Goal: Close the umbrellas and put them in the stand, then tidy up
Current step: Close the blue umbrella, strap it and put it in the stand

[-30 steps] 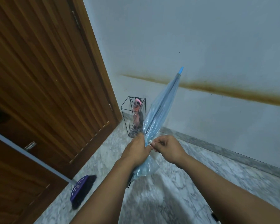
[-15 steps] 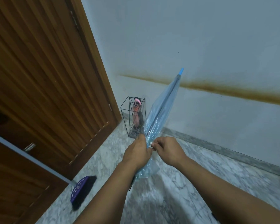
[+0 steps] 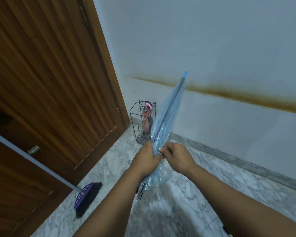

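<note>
A folded clear blue umbrella (image 3: pixel 167 115) points up and away from me, its blue tip near the wall stain. My left hand (image 3: pixel 146 159) is wrapped around its gathered canopy near the lower end. My right hand (image 3: pixel 177 157) pinches the small strap or fastener at the canopy's side, right beside the left hand. Behind the umbrella, a black wire stand (image 3: pixel 140 124) sits on the floor in the corner, holding a pink umbrella (image 3: pixel 146 117) with its handle up.
A wooden door (image 3: pixel 55 79) fills the left. A broom with a purple head (image 3: pixel 85 195) and a pale handle leans against it. A pale wall with a brown stain runs along the right, above the marble floor (image 3: pixel 203 185).
The hands have barely shifted, staying together at the umbrella's canopy; the right hand's fingers have worked slightly at the strap. The umbrella's tilt is almost the same.
</note>
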